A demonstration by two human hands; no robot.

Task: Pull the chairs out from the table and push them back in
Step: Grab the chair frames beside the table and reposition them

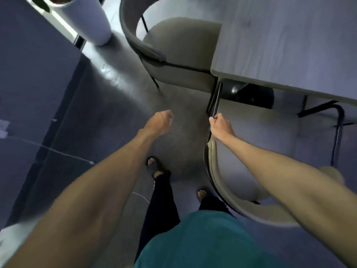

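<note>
The right hand (220, 126) has its fingers curled tight around the black metal frame at the end of the near chair's (251, 151) curved backrest, a grip that looks chosen because the rim gives a firm handle for dragging the whole seat. That chair sits below and to the right of the closed fingers, its pale seat mostly clear of the grey table (289, 45), whose corner lies just above the knuckles; I judge it to be standing pulled out, or partway through a slide. The right arm is stretched forward, nearly straight, wrist level with the frame. The left hand (160, 122) hangs free over the floor, well to the left of the gripping fingers, its fingers loosely curled and clamped on nothing, the forearm reaching forward as if for balance. A second chair (173, 45) stands beyond the fingertips, tucked partly under the table's far side, beside a white planter (90, 18)
</note>
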